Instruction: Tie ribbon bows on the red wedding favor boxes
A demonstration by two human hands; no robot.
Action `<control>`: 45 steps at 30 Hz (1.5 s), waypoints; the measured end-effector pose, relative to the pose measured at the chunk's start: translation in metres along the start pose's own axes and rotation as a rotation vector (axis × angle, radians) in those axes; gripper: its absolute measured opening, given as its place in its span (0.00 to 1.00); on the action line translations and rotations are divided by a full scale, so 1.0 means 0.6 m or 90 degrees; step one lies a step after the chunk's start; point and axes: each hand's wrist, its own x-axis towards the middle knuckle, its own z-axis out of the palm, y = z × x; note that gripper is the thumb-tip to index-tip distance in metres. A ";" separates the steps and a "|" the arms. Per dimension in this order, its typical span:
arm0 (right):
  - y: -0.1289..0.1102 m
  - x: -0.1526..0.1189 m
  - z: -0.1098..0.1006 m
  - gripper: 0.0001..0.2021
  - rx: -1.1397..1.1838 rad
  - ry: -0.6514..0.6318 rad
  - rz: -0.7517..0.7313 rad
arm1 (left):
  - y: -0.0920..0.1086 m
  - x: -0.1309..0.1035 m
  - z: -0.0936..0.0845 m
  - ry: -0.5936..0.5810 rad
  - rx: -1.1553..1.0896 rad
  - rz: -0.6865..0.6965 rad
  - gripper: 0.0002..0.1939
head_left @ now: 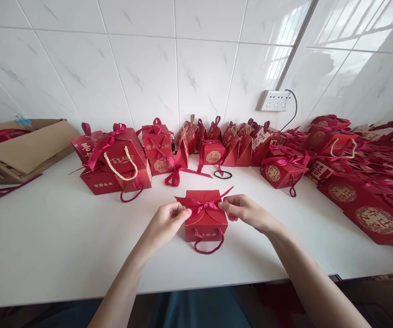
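Observation:
In front of me on the white table stands a red gift box (pixel 191 230) with a twisted rope handle drooping over its front. Across its top a magenta satin ribbon (pixel 205 206) is tied in a bow. My left hand (pixel 173 217) is at the bow's left side, thumb and fingertips pinched on the ribbon. On the opposite side, my right hand (pixel 242 210) pinches the ribbon too, its fingers curled. One ribbon tail sticks up past the right hand, and another points out to the left.
Finished-looking red boxes (pixel 124 146) stand at the back left, near a cardboard box (pixel 25 148) holding ribbon. A black loop (pixel 222 174) lies behind the gift box. Piled red boxes (pixel 375 218) fill the right side. A power strip (pixel 274 100) is against the tiled wall.

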 end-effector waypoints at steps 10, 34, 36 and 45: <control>-0.009 -0.015 0.003 0.23 -0.110 0.052 -0.001 | 0.013 -0.004 -0.002 0.005 0.060 -0.007 0.18; 0.020 0.014 -0.012 0.21 0.112 -0.043 -0.082 | 0.001 0.020 -0.014 -0.050 0.025 0.061 0.14; 0.026 0.016 -0.015 0.21 0.118 -0.043 -0.083 | 0.001 0.021 -0.014 -0.042 0.029 0.074 0.14; 0.035 0.012 -0.024 0.22 0.110 -0.047 -0.067 | -0.010 0.025 -0.009 -0.010 0.035 0.075 0.14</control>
